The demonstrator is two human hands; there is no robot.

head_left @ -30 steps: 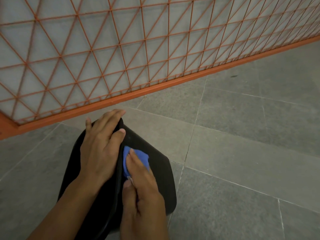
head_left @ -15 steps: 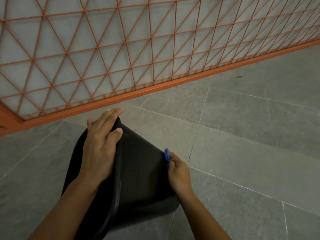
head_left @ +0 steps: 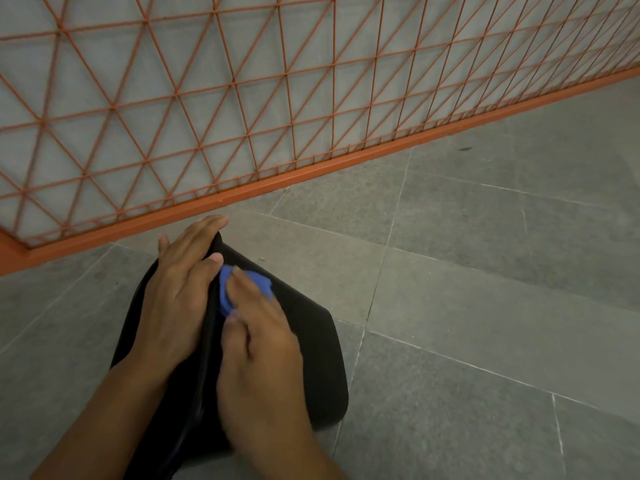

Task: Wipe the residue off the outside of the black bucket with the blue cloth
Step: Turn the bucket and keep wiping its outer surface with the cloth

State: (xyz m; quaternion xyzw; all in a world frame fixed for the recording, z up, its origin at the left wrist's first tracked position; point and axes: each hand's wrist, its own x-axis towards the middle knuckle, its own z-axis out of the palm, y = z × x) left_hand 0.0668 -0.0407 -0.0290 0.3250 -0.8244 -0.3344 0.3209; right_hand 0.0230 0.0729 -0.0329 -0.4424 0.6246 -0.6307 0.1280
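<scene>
The right hand (head_left: 259,358) presses a small crumpled blue cloth (head_left: 242,289) under its fingertips against the outer wall of a black plastic bucket (head_left: 311,358). The bucket lies tipped on a grey stone-tiled floor (head_left: 485,306), near an orange wire-mesh fence (head_left: 242,98). The left hand (head_left: 176,292) lies flat along the rim, fingers straight, steadying it. Hard rubbing could probably roll the bucket, or bunch the cloth so it slips.
</scene>
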